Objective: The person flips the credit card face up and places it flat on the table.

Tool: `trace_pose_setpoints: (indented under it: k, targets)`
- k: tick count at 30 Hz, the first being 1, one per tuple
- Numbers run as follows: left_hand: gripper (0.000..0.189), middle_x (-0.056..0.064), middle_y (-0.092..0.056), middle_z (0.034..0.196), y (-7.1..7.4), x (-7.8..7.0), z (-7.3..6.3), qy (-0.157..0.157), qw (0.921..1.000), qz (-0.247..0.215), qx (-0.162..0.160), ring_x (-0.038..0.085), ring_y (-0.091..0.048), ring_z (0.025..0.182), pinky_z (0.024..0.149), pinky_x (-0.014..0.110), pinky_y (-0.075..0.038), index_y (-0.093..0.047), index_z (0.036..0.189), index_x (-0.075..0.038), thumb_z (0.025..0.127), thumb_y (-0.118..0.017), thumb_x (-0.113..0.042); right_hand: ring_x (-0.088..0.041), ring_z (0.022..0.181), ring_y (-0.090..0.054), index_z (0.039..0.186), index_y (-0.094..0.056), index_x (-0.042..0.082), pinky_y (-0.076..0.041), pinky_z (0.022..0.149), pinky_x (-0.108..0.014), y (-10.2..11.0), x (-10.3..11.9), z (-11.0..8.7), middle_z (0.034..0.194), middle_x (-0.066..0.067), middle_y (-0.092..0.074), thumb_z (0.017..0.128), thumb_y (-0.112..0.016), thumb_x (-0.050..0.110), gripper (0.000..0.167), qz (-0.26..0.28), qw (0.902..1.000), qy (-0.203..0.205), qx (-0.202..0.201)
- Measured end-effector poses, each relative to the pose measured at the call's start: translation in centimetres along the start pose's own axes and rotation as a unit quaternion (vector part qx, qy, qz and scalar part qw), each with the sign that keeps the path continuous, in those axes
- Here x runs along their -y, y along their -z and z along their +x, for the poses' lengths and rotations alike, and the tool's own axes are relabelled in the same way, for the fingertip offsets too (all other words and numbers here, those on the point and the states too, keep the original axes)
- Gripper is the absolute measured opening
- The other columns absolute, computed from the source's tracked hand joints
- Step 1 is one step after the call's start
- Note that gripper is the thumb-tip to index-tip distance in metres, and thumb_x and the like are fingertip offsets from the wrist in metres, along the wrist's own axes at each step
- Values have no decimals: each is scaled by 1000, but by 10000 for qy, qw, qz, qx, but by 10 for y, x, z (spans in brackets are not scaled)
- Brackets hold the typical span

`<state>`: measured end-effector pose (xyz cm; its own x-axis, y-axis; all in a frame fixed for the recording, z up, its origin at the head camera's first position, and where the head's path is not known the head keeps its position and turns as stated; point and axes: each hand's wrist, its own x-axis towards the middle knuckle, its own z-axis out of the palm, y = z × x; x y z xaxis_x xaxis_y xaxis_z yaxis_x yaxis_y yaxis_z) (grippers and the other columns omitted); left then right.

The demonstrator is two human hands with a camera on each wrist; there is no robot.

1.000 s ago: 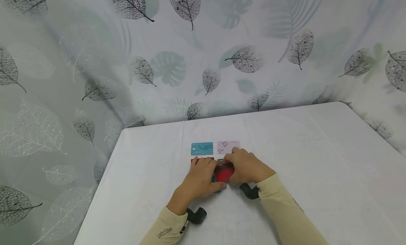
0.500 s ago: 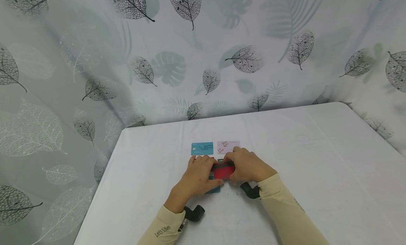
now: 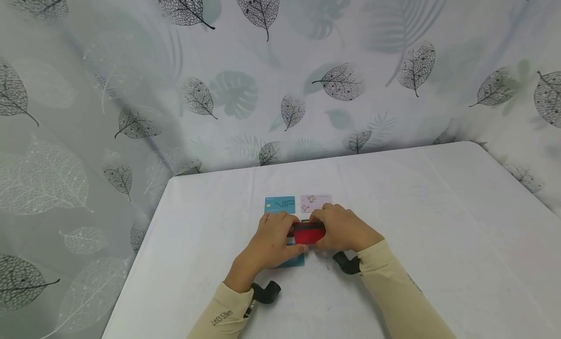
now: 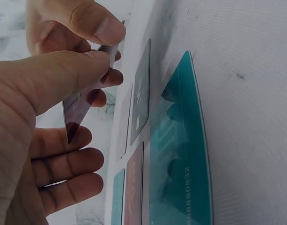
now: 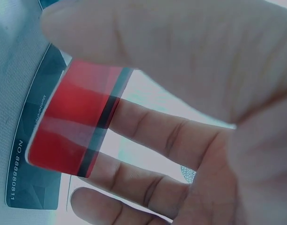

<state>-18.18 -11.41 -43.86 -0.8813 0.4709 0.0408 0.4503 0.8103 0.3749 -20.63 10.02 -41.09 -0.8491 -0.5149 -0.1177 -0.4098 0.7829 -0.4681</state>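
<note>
A red card with a black stripe (image 3: 308, 235) is held above the table between both hands, its face turned toward the head camera. My left hand (image 3: 272, 240) pinches its left end; in the left wrist view the thumb lies on the card (image 4: 80, 105) and the lower fingers are spread apart from it. At the right end my right hand (image 3: 344, 228) grips it, thumb in front and fingers behind. Below the left hand a teal card (image 3: 294, 262) lies partly covered. Another red card (image 3: 290, 234) is mostly hidden behind that hand.
A blue VIP card (image 3: 279, 204) and a pale pink card (image 3: 315, 203) lie side by side beyond the hands. A dark green card (image 4: 142, 93) lies flat beside a reddish card (image 4: 135, 187). Leaf-patterned cloth (image 3: 245, 85) hangs behind the white table (image 3: 210, 217).
My left hand has shifted slightly left and away from me, uncovering more of the teal card. The held red card has moved slightly left, showing more of its face. The right hand barely moved.
</note>
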Motion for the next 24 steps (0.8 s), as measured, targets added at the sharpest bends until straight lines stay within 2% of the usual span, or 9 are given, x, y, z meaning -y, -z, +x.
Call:
trace_pose_setpoints:
  k: [7, 11, 14, 24]
  targets:
    - [54, 3, -63, 125, 0, 1, -1, -209, 9996, -61, -188, 20, -56, 118, 120, 58, -30, -60, 131, -12, 90, -81, -41, -18, 87, -58, 111, -73, 13, -54, 75, -35, -1, -2, 1, 98, 0, -64, 75, -88, 20, 40, 103, 9999, -84, 16]
    - [54, 2, -64, 123, 1, 2, -1, -290, 9989, -190, -305, 18, -57, 114, 116, 51, -34, -61, 130, -10, 89, -81, -39, -18, 89, -57, 111, -73, 13, -53, 75, -36, -1, -3, 0, 98, 0, -63, 75, -88, 19, 40, 144, 9999, -61, -7]
    - [54, 2, -65, 121, 1, 2, 0, -326, 9983, -294, -379, 17, -57, 113, 112, 47, -36, -62, 130, -9, 88, -82, -37, -19, 91, -57, 113, -73, 13, -53, 76, -37, -1, -3, -1, 99, 0, -63, 75, -88, 19, 41, 171, 9998, -54, -31]
    - [55, 2, -65, 124, 3, 1, -1, -302, 9969, -580, -439, 20, -53, 115, 107, 46, -40, -61, 131, -9, 88, -82, -34, -18, 91, -57, 112, -73, 14, -52, 76, -36, -1, -3, -1, 99, 1, -65, 75, -86, 16, 40, 340, 9994, -4, -53]
